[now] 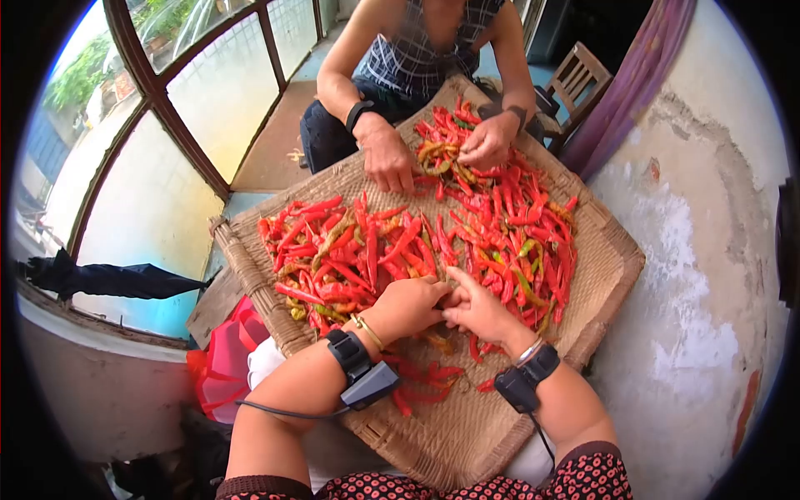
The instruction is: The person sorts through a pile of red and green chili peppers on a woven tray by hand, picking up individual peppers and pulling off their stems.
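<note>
My left hand point(407, 307) and my right hand point(481, 310) meet over the near middle of a woven tray point(467, 429). The fingers of both are closed and pressed together at the tips; whatever lies between them is hidden. Around and beneath them are red chili peppers, in a left heap point(333, 250) and a right heap point(517, 242), with some green and yellowish ones mixed in. A few red chilies point(417, 379) lie apart below my left wrist, on the tray's near part.
Across the tray sits another person point(433, 50), whose hands point(487, 143) are among the far chilies. A wooden chair point(575, 83) stands behind. To the left are a pink bag point(233, 358), a folded dark umbrella point(133, 279) and windows; a worn wall point(692, 250) rises on the right.
</note>
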Demonstrator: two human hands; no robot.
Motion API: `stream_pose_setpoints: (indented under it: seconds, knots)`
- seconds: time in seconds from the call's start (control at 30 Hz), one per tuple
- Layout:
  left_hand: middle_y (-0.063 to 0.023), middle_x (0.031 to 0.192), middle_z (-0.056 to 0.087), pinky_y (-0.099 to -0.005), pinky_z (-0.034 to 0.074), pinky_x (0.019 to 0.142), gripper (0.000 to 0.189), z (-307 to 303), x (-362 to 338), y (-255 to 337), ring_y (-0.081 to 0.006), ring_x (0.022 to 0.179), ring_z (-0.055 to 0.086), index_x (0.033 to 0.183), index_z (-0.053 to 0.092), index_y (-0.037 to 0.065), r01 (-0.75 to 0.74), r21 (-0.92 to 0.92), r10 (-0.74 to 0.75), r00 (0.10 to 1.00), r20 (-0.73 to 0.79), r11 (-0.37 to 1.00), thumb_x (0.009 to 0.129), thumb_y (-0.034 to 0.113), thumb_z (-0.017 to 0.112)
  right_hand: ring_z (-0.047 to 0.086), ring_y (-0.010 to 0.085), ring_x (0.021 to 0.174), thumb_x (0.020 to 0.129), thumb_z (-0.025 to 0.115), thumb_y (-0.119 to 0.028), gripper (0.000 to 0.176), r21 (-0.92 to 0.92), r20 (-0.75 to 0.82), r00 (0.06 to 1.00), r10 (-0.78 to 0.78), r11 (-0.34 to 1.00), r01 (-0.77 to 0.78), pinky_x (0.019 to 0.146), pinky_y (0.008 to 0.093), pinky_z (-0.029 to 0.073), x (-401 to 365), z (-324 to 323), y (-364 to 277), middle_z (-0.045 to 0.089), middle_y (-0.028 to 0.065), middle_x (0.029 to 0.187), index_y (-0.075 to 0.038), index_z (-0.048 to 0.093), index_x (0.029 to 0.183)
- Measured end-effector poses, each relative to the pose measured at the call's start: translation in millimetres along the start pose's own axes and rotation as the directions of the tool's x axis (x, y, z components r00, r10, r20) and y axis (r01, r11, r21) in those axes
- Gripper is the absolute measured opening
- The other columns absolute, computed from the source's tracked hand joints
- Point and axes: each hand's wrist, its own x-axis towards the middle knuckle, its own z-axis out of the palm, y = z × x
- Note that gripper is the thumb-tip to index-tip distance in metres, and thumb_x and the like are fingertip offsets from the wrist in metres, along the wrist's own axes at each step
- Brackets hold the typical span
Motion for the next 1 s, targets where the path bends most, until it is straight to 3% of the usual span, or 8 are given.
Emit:
stream_pose_setpoints:
  seconds: [0.17, 0.37, 0.43, 0.5, 0.57, 0.7, 0.8, 1.0]
  knots:
    - [-0.0151, 0.072, 0.061, -0.0426, 0.049, 0.062, 0.035, -10, -1, 8, -0.0335, 0.071, 0.061, 0.103, 0.059, 0.009, 0.094, 0.047, -0.097, 0.992, 0.076, 0.995, 0.072, 0.024, 0.066, 0.052, 0.0066, 0.057, 0.079, 0.055, 0.0, 0.037, -0.305, -0.113, 0.989, -0.096, 0.951, 0.057, 0.051, 0.0232, 0.043, -9, -19, -6, 0.055, -0.0008, 0.07, -0.002, 0.056, 0.116]
    - [-0.0158, 0.072, 0.061, -0.0403, 0.05, 0.061, 0.024, -16, 0, 0, -0.0329, 0.071, 0.061, 0.094, 0.063, 0.006, 0.1, 0.144, -0.112, 0.991, 0.076, 0.985, 0.074, 0.019, 0.065, 0.058, 0.0064, 0.066, 0.081, 0.058, 0.002, 0.035, -0.054, -0.541, 0.764, -0.351, 0.922, 0.384, 0.054, 0.0192, 0.046, -26, -37, -43, 0.059, 0.006, 0.092, -0.002, 0.056, 0.116]
    - [-0.0145, 0.069, 0.06, -0.0364, 0.05, 0.06, 0.02, -16, 4, -4, -0.0256, 0.066, 0.062, 0.091, 0.063, 0.004, -0.05, -0.205, -0.009, 0.961, -0.275, 0.978, 0.074, 0.013, 0.067, 0.059, 0.0079, 0.069, 0.08, 0.06, 0.001, 0.037, -0.232, -0.592, 0.708, -0.385, 0.923, 0.307, 0.059, 0.0206, 0.048, -23, -47, -32, 0.057, 0.0096, 0.103, -0.001, 0.054, 0.117]
    - [-0.0077, 0.07, 0.061, -0.0282, 0.049, 0.059, 0.016, -24, 4, 5, -0.0132, 0.063, 0.06, 0.093, 0.062, 0.002, -0.051, -0.358, -0.077, 0.939, -0.334, 0.932, 0.078, 0.008, 0.066, 0.059, 0.0092, 0.069, 0.081, 0.061, -0.003, 0.037, -0.417, -0.487, 0.746, -0.454, 0.872, 0.258, 0.062, 0.0223, 0.049, -19, -51, -14, 0.06, 0.0097, 0.1, -0.001, 0.055, 0.117]
    - [-0.0001, 0.076, 0.061, -0.0215, 0.048, 0.058, 0.011, -38, 3, 15, -0.0051, 0.066, 0.056, 0.095, 0.06, 0.002, 0.118, -0.866, -0.392, 0.915, -0.096, 0.486, 0.085, 0.007, 0.061, 0.058, 0.0082, 0.074, 0.083, 0.062, -0.011, 0.033, -0.159, -0.29, 0.925, -0.244, 0.966, 0.205, 0.066, 0.0238, 0.049, -24, -29, -21, 0.063, 0.0051, 0.089, 0.0, 0.057, 0.114]
    - [0.001, 0.083, 0.06, -0.0183, 0.047, 0.06, 0.01, -30, 3, 15, -0.0046, 0.067, 0.056, 0.097, 0.059, 0.003, 0.025, -0.956, -0.331, 0.94, -0.077, 0.292, 0.088, 0.007, 0.058, 0.056, 0.0071, 0.07, 0.086, 0.061, -0.018, 0.036, 0.036, 0.01, 0.987, -0.162, 0.986, 0.162, 0.061, 0.022, 0.047, -25, -3, -26, 0.061, 0.0024, 0.086, 0.002, 0.054, 0.116]
    - [0.0004, 0.086, 0.06, -0.019, 0.048, 0.061, 0.012, -25, 3, 18, -0.0052, 0.068, 0.056, 0.098, 0.058, 0.001, 0.032, -0.934, -0.279, 0.957, -0.074, 0.355, 0.087, 0.005, 0.058, 0.053, 0.0058, 0.062, 0.088, 0.059, -0.019, 0.034, 0.101, 0.092, 0.995, 0.028, 0.994, -0.038, 0.055, 0.0203, 0.045, -29, -9, -38, 0.06, -0.0001, 0.083, 0.0, 0.055, 0.115]
    - [0.0009, 0.085, 0.059, -0.0192, 0.048, 0.064, 0.012, -20, 3, 23, -0.0038, 0.073, 0.055, 0.099, 0.057, 0.001, -0.004, -0.929, -0.176, 0.982, -0.074, 0.371, 0.088, 0.005, 0.058, 0.052, 0.0045, 0.061, 0.085, 0.058, -0.012, 0.026, 0.042, 0.016, 0.999, -0.038, 0.998, 0.038, 0.055, 0.0194, 0.043, -27, -22, -31, 0.06, -0.0016, 0.078, -0.001, 0.06, 0.109]
